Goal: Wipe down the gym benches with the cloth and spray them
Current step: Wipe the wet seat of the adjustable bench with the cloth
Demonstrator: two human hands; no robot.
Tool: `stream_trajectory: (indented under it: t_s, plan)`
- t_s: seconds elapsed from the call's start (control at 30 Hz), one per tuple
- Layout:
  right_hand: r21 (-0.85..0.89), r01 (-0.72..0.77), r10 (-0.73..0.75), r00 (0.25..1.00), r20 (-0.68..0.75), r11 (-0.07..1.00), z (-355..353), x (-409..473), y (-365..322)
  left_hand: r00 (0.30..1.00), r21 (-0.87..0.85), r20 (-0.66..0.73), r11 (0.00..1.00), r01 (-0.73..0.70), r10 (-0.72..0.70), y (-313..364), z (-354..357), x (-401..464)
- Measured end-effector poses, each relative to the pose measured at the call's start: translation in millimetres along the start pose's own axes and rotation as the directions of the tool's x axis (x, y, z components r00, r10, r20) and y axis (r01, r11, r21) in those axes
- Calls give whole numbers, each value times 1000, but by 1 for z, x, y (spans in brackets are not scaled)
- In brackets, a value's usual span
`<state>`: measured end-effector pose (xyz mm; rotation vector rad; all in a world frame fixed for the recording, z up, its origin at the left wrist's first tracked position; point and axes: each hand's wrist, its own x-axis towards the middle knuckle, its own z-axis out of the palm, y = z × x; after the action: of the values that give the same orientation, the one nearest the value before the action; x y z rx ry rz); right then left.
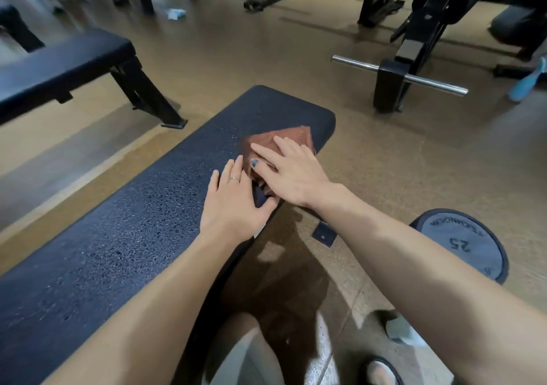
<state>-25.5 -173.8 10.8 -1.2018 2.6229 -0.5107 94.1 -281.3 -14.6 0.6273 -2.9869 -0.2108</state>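
A dark padded gym bench [124, 230] runs from the lower left to the middle of the view, its top beaded with spray droplets. A folded brown cloth [284, 140] lies near the bench's far right edge. My right hand [291, 171] presses flat on the cloth with straight fingers. My left hand [233, 204] lies flat on the bench just left of the cloth, fingertips touching its near edge. A light blue spray bottle [525, 84] stands on the floor at the far right.
A second dark bench [59, 67] stands at the left. A black machine frame with a chrome bar [399, 73] is at the upper right. A grey 25 weight plate [461, 245] lies on the floor by my right forearm. A pale rag [176, 14] lies far back.
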Motion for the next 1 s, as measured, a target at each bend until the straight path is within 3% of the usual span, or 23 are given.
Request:
stream_trajectory:
  t_s: [0.13, 0.37, 0.73, 1.0]
  plan:
    - [-157, 76, -76, 997, 8, 985, 4, 7, 4, 1000, 5, 4, 1000, -12, 12, -3, 2, -1]
    - [-178, 178, -192, 979, -66, 968, 10, 29, 28, 1000, -1, -1, 1000, -1, 1, -2, 3, 0]
    - [-245, 328, -315, 944, 94, 912, -6, 160, 52, 998, -26, -17, 998, 61, -61, 0, 4, 0]
    - [-158, 499, -481, 866, 141, 852, -9, 58, 67, 994, -32, 9, 993, 113, -113, 7, -1, 4]
